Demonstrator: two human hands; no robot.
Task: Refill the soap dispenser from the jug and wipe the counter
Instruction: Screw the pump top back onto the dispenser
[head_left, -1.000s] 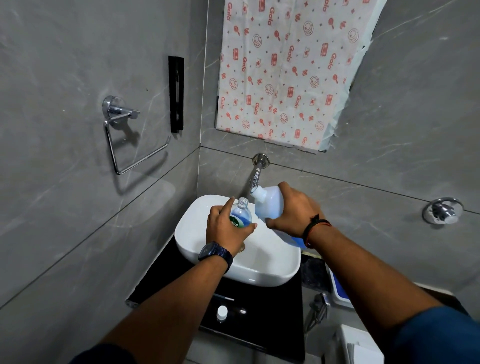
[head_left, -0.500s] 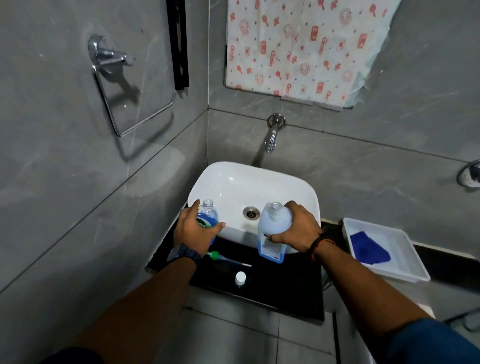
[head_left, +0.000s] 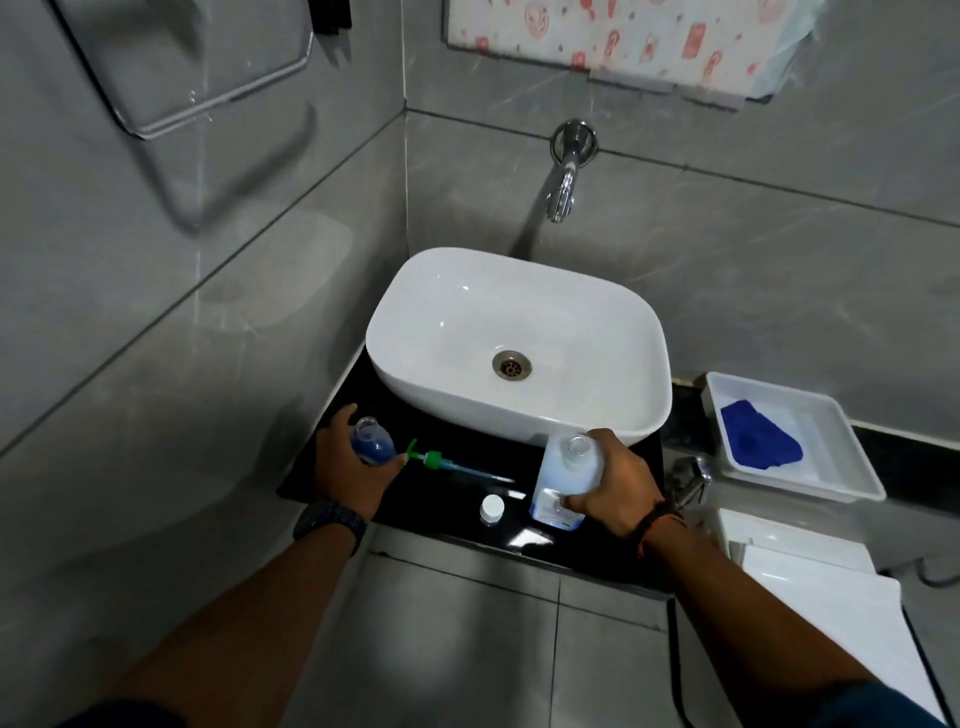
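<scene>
My left hand (head_left: 347, 470) grips the small clear soap dispenser bottle (head_left: 371, 442), uncapped and holding blue liquid, on the black counter (head_left: 457, 441) left of the basin. Its green pump head with tube (head_left: 441, 462) lies flat on the counter beside it. My right hand (head_left: 615, 488) holds the white translucent jug (head_left: 563, 480), open at the top and standing upright on the counter in front of the basin. The jug's white cap (head_left: 492, 507) rests on the counter between my hands.
A white basin (head_left: 519, 306) sits on the counter under a wall tap (head_left: 563, 182). To the right a white tray (head_left: 841, 457) holds a blue cloth (head_left: 758, 439). A towel ring (head_left: 171, 104) hangs on the left wall. A white toilet tank (head_left: 810, 566) is at lower right.
Both bottles came down from over the basin to the counter. The jug went from tilted to upright. My view dropped lower.
</scene>
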